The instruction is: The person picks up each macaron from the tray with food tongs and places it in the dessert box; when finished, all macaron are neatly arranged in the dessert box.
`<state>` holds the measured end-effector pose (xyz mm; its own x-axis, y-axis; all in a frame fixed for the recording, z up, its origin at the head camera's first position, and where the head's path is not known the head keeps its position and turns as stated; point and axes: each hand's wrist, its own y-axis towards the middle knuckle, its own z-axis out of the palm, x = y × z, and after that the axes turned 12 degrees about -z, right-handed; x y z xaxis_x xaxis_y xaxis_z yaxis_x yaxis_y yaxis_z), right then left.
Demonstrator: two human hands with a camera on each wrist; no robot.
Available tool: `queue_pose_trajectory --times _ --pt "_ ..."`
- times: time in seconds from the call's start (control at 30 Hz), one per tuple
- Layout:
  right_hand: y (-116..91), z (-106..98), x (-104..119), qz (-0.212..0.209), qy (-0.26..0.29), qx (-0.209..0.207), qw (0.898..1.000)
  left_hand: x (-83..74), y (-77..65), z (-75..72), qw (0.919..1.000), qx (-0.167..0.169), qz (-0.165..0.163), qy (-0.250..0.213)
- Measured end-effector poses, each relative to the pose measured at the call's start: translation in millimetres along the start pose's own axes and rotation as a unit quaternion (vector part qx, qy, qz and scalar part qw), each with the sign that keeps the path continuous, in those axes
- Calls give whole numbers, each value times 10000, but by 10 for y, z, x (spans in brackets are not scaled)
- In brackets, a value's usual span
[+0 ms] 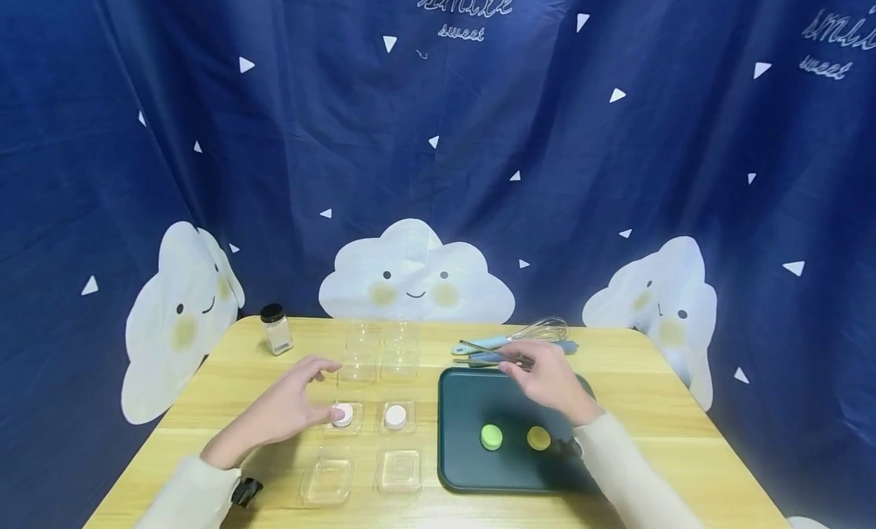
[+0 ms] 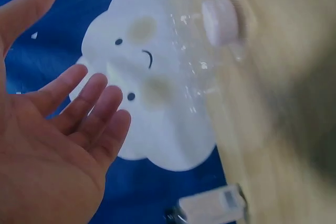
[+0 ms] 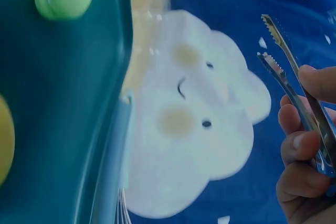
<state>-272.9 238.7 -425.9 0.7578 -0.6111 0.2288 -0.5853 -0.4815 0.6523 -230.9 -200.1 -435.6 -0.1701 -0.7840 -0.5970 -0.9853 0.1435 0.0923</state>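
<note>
My left hand [image 1: 294, 407] has its fingers spread and holds nothing. In the head view its thumb tip overlaps a pale macaron [image 1: 344, 415] in a clear plastic box; the left wrist view shows the fingers loosely extended. A second pale macaron [image 1: 395, 416] sits in the box [image 1: 409, 426] beside it. My right hand [image 1: 547, 381] grips metal tongs [image 3: 291, 90], their toothed tips slightly apart with nothing between them. Below that hand lies a dark green tray [image 1: 465, 472] bearing a green macaron [image 1: 491, 437] and a yellow macaron [image 1: 538, 438].
Two clear boxes [image 1: 399, 470] stand near the front, and more clear plastic boxes [image 1: 357, 368] are at the back. A whisk [image 1: 547, 330] and blue-handled utensils [image 1: 564, 347] lie behind the tray. A black-lidded jar [image 1: 277, 335] stands back left, before a blue curtain [image 1: 438, 96].
</note>
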Motion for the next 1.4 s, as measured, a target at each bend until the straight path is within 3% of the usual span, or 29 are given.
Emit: queue_pose_trajectory --times 0.2,0.37,0.53,0.77,0.93,1.07,1.23,1.4 --pt "-137 -159 -173 511 55 -356 9980 193 -240 20 9995 -188 -91 -251" --pt "-289 -255 -274 878 138 -568 9944 334 -397 36 9985 -1 -215 -498" --pt "-462 -301 -342 1431 512 -465 9873 458 -524 47 9940 557 -355 -870" --pt "-711 -322 -390 1894 892 157 9777 565 -581 99 9704 1727 -498 -1612" --pt "-862 -253 -387 1841 980 689 9756 602 -587 144 9672 1927 -244 -1638" --pt "-937 -208 -351 1593 911 1205 9756 608 -607 184 9705 1849 -50 -1546" --pt "-925 -189 -301 1390 977 1551 9732 596 -614 223 9750 1699 191 -1422" --pt "-891 -179 -280 1191 1088 1801 9703 574 -620 229 9768 1702 -1 -1301"
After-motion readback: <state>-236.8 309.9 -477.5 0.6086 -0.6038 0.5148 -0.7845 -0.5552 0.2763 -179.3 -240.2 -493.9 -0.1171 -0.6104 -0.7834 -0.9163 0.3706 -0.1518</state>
